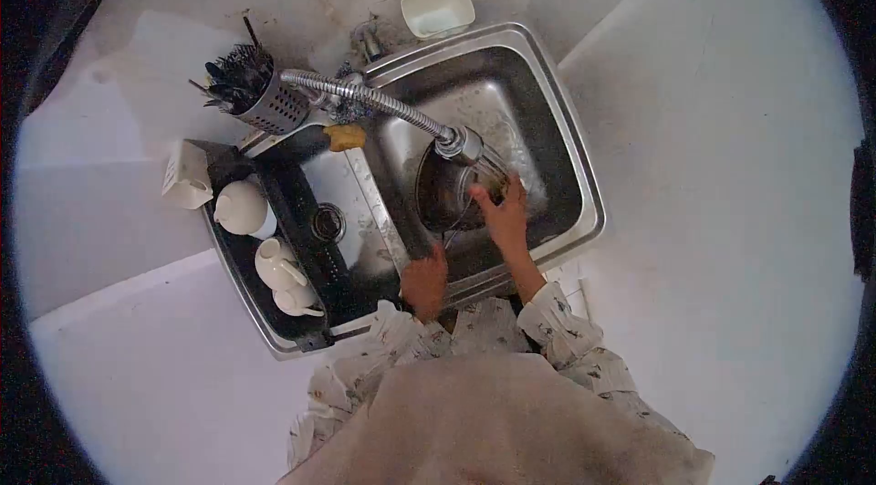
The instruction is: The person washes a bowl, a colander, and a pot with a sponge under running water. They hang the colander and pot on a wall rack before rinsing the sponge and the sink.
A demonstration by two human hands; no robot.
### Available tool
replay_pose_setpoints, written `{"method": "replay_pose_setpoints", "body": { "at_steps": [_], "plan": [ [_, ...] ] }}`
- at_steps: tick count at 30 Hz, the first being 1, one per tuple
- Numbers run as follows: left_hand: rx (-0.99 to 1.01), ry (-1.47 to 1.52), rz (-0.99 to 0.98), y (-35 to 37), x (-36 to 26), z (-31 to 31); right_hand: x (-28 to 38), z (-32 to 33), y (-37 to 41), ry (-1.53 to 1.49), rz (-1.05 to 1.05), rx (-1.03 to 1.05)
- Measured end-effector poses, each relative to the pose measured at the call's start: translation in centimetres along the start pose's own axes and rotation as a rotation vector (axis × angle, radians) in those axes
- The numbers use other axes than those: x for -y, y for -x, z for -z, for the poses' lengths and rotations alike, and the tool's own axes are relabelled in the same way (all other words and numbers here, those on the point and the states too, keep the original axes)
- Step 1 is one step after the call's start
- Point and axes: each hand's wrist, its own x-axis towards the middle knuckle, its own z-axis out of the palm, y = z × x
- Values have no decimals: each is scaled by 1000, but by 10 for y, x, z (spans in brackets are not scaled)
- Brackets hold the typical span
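My left hand (424, 284) is at the front rim of the sink, its fingers closed on a thin metal handle (452, 236) that slants up into the right basin. Under the running tap, my right hand (506, 220) curves its thumb and fingers around something at the far end of that handle. Water and the fingers hide what it is. Beneath both lies a dark round pan or bowl (427, 188) in the right basin (497, 102). The ribbed flexible spout (383, 102) ends in a tap head (459, 146) just above my right hand.
A dark rack (285, 257) in the left basin holds a white teapot (242, 208) and white cups (278, 261). Behind stand a perforated holder (278, 109) full of cutlery, a yellow sponge (345, 137) and a pale soap box (438, 10). A white container (187, 175) stands far left.
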Motion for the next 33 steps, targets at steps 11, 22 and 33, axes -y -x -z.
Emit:
{"method": "replay_pose_setpoints", "body": {
  "at_steps": [11,22,33],
  "plan": [
    [147,820,-64,-17,24,-16,-105,-5,-32,-413,-180,61],
    [-464,334,-275,8,13,-77,-51,-11,-66,162,504,-45],
    [156,210,-1,16,5,24,-10,-46,-39,53,960,357]
  ]
}}
